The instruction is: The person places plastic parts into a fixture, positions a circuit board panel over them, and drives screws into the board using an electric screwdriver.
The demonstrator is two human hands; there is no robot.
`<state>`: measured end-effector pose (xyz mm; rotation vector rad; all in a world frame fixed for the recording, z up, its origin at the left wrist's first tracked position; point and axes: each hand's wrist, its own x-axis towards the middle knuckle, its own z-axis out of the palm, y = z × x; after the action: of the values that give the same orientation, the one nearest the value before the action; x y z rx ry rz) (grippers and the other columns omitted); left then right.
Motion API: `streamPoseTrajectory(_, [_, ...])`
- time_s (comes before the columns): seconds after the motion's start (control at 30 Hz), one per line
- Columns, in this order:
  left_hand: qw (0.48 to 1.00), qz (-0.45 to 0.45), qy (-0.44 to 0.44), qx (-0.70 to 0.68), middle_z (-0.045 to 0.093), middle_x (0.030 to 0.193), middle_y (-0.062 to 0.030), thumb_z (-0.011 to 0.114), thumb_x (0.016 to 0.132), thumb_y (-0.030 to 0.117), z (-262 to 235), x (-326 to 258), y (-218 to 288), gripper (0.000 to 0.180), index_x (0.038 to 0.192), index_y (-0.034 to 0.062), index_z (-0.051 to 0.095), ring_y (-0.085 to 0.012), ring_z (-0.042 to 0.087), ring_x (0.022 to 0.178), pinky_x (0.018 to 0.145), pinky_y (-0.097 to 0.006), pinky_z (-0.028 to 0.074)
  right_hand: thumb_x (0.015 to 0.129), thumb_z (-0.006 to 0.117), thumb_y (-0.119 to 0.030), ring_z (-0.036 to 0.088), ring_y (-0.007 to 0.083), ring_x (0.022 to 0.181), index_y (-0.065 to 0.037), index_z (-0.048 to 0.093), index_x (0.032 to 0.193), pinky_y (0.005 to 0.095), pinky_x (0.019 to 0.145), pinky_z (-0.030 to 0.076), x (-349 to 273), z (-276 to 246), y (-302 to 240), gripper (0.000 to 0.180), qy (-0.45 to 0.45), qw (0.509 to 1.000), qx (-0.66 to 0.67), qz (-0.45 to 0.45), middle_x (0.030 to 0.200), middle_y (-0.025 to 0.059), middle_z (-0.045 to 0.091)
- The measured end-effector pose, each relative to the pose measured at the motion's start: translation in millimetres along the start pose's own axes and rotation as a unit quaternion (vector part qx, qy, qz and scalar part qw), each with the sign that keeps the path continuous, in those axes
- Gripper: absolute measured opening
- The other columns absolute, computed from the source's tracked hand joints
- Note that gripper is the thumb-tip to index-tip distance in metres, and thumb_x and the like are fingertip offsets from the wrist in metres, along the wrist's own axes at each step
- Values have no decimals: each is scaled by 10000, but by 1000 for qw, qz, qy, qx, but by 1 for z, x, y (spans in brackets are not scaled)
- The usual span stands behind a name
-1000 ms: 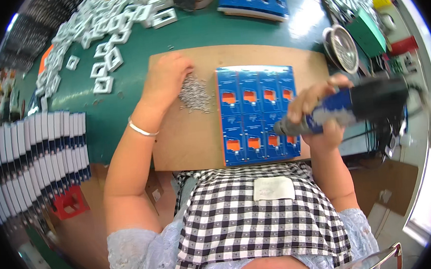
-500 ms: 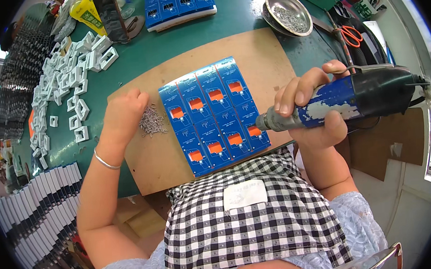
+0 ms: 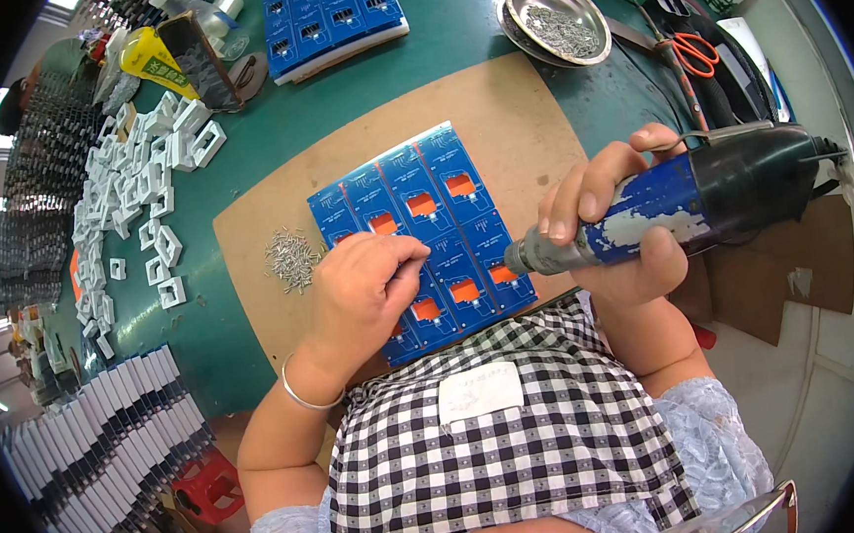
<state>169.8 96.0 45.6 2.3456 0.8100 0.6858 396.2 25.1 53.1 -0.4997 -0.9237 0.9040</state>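
A green bench (image 3: 451, 47) carries a brown board (image 3: 515, 112), with white frames (image 3: 144, 187) far left and a steel dish (image 3: 552, 5) far right. The blue panel (image 3: 425, 237) lies on the board; the left hand (image 3: 364, 291) rests on its near left part, fingertips pinched together, screws (image 3: 293, 259) just left. The right hand (image 3: 613, 234) is wrapped around a power screwdriver (image 3: 680, 199) at the panel's right edge.

A green-topped workbench (image 3: 452, 62) carries a tan board (image 3: 496, 113), on which a blue panel of circuit boards (image 3: 414, 228) and a small heap of screws (image 3: 291, 259) lie. Directly on the green lie white plastic frames (image 3: 140, 202), a metal dish (image 3: 550, 5), orange-handled scissors (image 3: 691, 50) and what seems another blue panel stack (image 3: 331, 21).
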Motion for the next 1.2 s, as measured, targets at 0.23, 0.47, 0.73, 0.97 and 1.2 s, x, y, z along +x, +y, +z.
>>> streamPoseTrajectory(0.23, [997,45,-27,52,612,1025,23,730,716,73,37,-4,4,162,855,127,665,-221,522,1000,849,-385,372,852,625,-399,595,224,652,-90,331,1305,386,650,522,-4,-1,4,622,10,1000,5,2,833,87,523])
streamPoseTrajectory(0.47, [997,33,-19,68,605,1005,14,733,716,58,41,-2,7,185,864,124,644,-226,519,1001,858,-379,362,855,626,-389,596,225,653,-87,335,1299,390,650,526,-5,-3,2,611,6,1000,-8,-3,828,88,524])
streamPoseTrajectory(0.73, [983,85,-31,160,594,994,18,701,705,94,40,2,14,178,869,127,639,-196,525,986,846,-404,370,851,670,-391,599,231,658,-98,342,1303,395,665,528,-6,9,-5,630,11,1000,-29,2,825,86,534])
streamPoseTrajectory(0.97, [991,84,-9,104,621,995,7,682,709,93,41,-3,11,178,882,104,644,-207,545,977,848,-391,391,782,749,-112,642,245,808,-62,330,1297,376,767,549,-5,3,-3,666,-112,993,-42,-24,906,136,594])
streamPoseTrajectory(1.2, [996,79,2,50,626,988,-12,688,714,66,41,-5,6,186,894,77,641,-223,552,975,842,-377,410,755,716,-50,652,238,791,-54,351,1287,345,748,555,-4,10,5,645,-109,993,-50,10,884,148,614])
